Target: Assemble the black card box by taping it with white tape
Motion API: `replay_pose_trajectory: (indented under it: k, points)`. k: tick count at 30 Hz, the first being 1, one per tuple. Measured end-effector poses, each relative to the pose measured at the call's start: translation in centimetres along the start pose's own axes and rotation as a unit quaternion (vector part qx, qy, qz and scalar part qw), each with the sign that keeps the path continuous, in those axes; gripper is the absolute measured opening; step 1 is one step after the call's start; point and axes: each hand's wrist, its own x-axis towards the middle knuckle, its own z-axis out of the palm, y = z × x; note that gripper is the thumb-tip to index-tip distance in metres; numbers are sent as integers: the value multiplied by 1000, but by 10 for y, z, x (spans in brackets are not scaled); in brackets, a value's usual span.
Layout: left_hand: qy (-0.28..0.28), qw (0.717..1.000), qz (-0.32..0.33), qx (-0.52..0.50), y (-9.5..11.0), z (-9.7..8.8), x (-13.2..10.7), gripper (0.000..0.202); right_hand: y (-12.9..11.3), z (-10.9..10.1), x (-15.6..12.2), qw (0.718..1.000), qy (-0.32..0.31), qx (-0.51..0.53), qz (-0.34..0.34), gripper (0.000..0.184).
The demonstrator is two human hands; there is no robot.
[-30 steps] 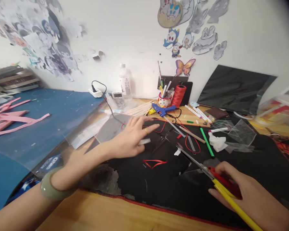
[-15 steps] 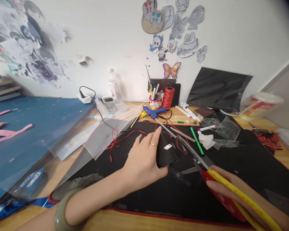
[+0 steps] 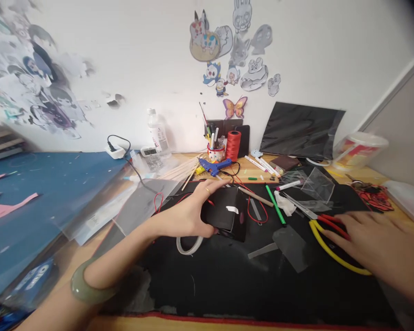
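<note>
Close to the front edge of the tabletop, the left forearm, with a green bangle (image 3: 89,286) on the wrist, comes in from the left front corner across the black mat (image 3: 234,285). A white tape ring (image 3: 189,246), which did not show 0.5 s ago, lies on the mat just under that wrist.

The left hand (image 3: 193,215) lay flat on the black card piece (image 3: 224,214) 0.5 s ago. Now it grips it, thumb under the near edge and fingers curled over the far side, and the piece looks tipped up off the mat near its middle. The white sticker (image 3: 232,209) faces up.

Toward the right edge, the right hand (image 3: 382,243) has let the scissors (image 3: 326,230) down. They were held up 0.5 s ago with the blades aimed at the piece. Now they lie on the mat, blades together and pointing far-left. The hand is palm down, its fingers stretched out loosely over the red and yellow handles, touching but not clasping them. By the look of it, cutting has paused and the work is in the left hand's grip.

Further back lie a clear plastic scrap (image 3: 291,241), a green marker (image 3: 275,204) and a red cord (image 3: 251,214). At the far edge stand 1 blue glue gun (image 3: 214,166), 1 red spool (image 3: 233,145) and 1 bottle (image 3: 158,131).
</note>
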Motion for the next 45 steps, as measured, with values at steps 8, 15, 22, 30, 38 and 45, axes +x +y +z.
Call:
replay_pose_trajectory:
  k: [8, 15, 22, 30, 38, 45]
  points:
    - [-82, 964, 57, -246, -16, -1, 22, 74, -132, -12, 21, 926, -51, 317, -200, 19]
    - [-87, 912, 35, -399, -27, 0, 23, 64, -151, -7, 37, 881, -132, 396, -223, 7]
    - [-43, 891, 22, -451, -29, 7, 24, 55, -155, -5, 41, 873, -137, 409, -229, 8]
    - [-32, 900, 25, -434, -30, 6, 24, 57, -154, 1, 45, 858, -131, 435, -238, 2]
    - [-32, 879, 50, -474, -27, 10, 25, 76, -155, -1, 42, 848, -79, 421, -314, 9]
    - [-35, 895, 24, -444, -30, 3, 21, 92, -149, -3, 41, 849, -46, 402, -341, 24]
